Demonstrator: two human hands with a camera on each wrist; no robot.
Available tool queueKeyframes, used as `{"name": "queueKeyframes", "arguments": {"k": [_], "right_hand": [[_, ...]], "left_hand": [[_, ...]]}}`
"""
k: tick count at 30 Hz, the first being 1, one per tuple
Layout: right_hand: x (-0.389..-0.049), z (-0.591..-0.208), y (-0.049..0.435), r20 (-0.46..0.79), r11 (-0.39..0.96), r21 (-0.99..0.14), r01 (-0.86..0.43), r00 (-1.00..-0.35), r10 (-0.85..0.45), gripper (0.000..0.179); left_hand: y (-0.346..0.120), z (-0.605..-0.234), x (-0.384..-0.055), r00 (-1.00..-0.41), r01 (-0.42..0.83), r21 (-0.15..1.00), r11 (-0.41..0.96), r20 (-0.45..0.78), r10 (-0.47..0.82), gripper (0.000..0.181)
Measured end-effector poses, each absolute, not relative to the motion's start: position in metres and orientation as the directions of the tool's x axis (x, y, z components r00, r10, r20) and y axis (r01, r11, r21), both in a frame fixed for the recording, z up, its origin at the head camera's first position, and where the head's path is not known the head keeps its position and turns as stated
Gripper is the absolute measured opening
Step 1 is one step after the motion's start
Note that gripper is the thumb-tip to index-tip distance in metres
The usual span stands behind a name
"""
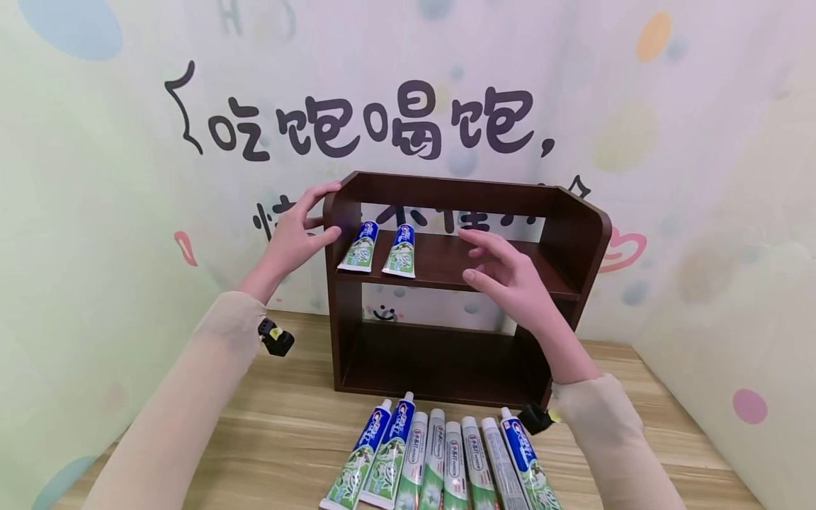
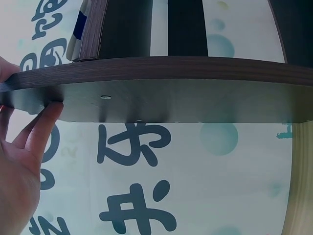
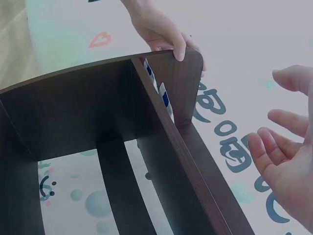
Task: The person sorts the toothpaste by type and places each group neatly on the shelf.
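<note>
My left hand (image 1: 295, 235) grips the upper left side panel of a dark brown two-tier wooden shelf (image 1: 459, 282), its thumb at the front edge. In the left wrist view the fingers (image 2: 45, 128) touch the panel's outer face. Two blue, green and white toothpaste tubes (image 1: 361, 248) lean on the upper tier at its left end, caps up, a gap between them. My right hand (image 1: 506, 275) hovers before the middle of that tier, fingers loosely bent, holding nothing. In the right wrist view, that hand (image 3: 288, 156) is apart from the shelf.
Several toothpaste tubes lie side by side on the wooden table (image 1: 268, 411) before the shelf: blue-green ones at both sides, slimmer white-green tubes (image 1: 456, 460) between them. The lower tier (image 1: 440, 358) has an open back. A printed wall covering (image 1: 382, 64) stands behind.
</note>
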State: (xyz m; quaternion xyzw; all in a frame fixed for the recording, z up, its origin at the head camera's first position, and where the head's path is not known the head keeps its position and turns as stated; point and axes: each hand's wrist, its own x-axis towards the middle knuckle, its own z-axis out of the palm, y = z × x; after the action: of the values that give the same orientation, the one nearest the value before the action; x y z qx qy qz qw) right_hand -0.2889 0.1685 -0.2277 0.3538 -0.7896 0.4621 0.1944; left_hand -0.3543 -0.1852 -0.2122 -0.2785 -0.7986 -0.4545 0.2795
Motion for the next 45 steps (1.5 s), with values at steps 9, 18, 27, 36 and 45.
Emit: {"name": "queueKeyframes", "arguments": {"k": [9,18,27,36,45], "right_hand": [[-0.271,-0.245,0.181,0.642,0.329,-0.578,-0.746,-0.665,-0.38,0.06],[-0.263,-0.27,0.195,0.652,0.373,-0.533,-0.76,-0.65,-0.39,0.066],[-0.262,-0.293,0.21,0.643,0.4,-0.551,-0.732,-0.678,-0.355,0.064],[-0.258,-0.307,0.221,0.632,0.401,-0.572,-0.716,-0.696,-0.341,0.063],[-0.255,-0.325,0.229,0.595,0.435,-0.591,-0.68,-0.731,-0.334,0.061]], "left_hand": [[-0.177,-0.199,-0.326,-0.687,0.699,0.557,0.448,0.696,0.207,0.059],[-0.177,-0.2,-0.325,-0.694,0.695,0.57,0.439,0.69,0.204,0.059],[-0.177,-0.2,-0.326,-0.689,0.699,0.563,0.44,0.694,0.206,0.059],[-0.176,-0.199,-0.326,-0.691,0.698,0.565,0.439,0.693,0.206,0.059],[-0.177,-0.199,-0.327,-0.682,0.707,0.557,0.436,0.699,0.214,0.06]]}}
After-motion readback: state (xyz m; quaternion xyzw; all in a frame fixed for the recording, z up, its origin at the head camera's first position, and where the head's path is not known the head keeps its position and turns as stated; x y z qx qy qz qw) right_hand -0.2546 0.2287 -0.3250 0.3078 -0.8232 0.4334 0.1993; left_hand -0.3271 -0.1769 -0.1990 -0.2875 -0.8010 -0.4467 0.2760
